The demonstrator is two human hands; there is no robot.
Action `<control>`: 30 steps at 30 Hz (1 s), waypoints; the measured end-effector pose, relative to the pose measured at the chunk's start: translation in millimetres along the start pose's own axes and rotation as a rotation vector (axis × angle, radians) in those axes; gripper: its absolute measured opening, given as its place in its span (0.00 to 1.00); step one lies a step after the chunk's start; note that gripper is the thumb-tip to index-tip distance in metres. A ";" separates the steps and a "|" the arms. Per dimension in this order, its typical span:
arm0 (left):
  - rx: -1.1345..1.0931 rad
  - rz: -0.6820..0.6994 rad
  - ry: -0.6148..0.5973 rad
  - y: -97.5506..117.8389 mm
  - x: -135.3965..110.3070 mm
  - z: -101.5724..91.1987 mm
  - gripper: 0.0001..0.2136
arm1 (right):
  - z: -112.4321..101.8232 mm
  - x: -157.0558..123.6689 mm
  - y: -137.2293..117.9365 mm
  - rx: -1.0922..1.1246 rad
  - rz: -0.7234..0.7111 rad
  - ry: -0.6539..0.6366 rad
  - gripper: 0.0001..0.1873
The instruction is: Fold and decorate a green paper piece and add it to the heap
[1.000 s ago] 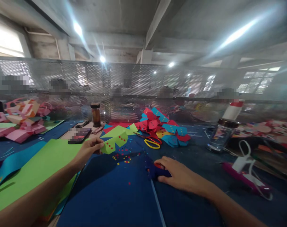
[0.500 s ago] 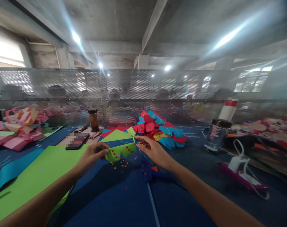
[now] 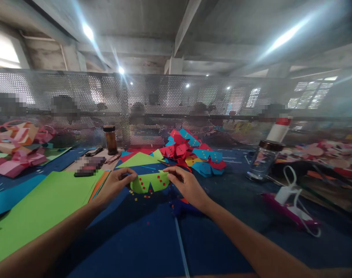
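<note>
A green paper strip (image 3: 150,182) with a zigzag edge and small red and yellow squares on it hangs just above the blue table cover (image 3: 141,239). My left hand (image 3: 115,185) pinches its left end and my right hand (image 3: 185,185) pinches its right end, bending it into a curve. Tiny coloured paper squares (image 3: 141,195) lie scattered under the strip. A dark blue object with a red part (image 3: 184,205) lies below my right hand.
Green paper sheets (image 3: 39,208) lie at left beside a phone (image 3: 88,169) and a brown jar (image 3: 109,139). A heap of red and blue paper pieces (image 3: 193,152) sits behind. A glass jar (image 3: 262,160), white-handled scissors (image 3: 291,193) and a perforated metal screen (image 3: 176,104) with people behind.
My right hand rose from the dark blue object on the table and took the strip's right end. Both hands have lowered the strip and curved it.
</note>
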State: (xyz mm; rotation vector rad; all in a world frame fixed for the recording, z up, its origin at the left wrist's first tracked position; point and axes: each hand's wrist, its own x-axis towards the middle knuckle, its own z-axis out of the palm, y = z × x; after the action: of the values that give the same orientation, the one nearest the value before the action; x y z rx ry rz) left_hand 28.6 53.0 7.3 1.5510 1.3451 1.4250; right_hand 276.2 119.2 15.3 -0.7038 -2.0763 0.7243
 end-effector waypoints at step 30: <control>0.297 0.070 -0.273 27.8 -1.8 23.0 0.07 | 15.2 -21.0 -15.5 -0.252 -0.285 -0.069 0.16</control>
State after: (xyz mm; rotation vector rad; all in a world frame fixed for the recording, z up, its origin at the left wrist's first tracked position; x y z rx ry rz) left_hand 58.1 47.7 27.5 1.9221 1.3908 1.0377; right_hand 271.1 90.4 7.8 -0.5073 -2.2949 0.3351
